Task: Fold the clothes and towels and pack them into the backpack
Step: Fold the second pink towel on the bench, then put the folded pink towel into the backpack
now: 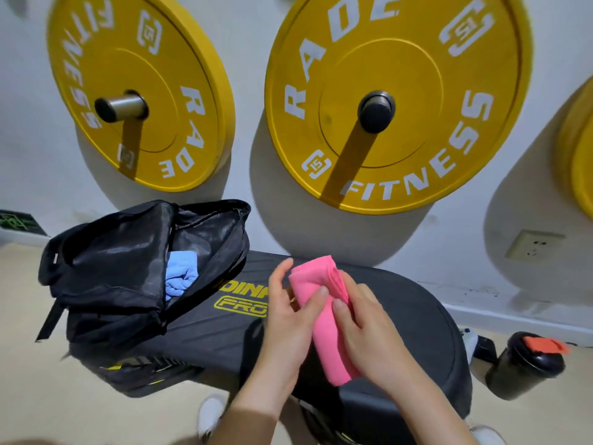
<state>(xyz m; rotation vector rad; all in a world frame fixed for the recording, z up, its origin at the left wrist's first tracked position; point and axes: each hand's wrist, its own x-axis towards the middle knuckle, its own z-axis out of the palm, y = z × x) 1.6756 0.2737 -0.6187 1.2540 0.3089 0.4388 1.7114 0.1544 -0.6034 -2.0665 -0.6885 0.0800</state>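
While folded narrow, the pink towel point(325, 342) is gripped by left hand point(288, 319) and right hand point(372, 335) over the bench point(410, 316) middle, probably kept tight for the open backpack point(122, 271) at its left end.

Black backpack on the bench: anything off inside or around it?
The light blue cloth inside the open black fabric backpack looks bunched, not neatly folded. Left hand and right hand hold the folded pink towel; nothing else stands out.

pink towel point(324, 319) between both hands
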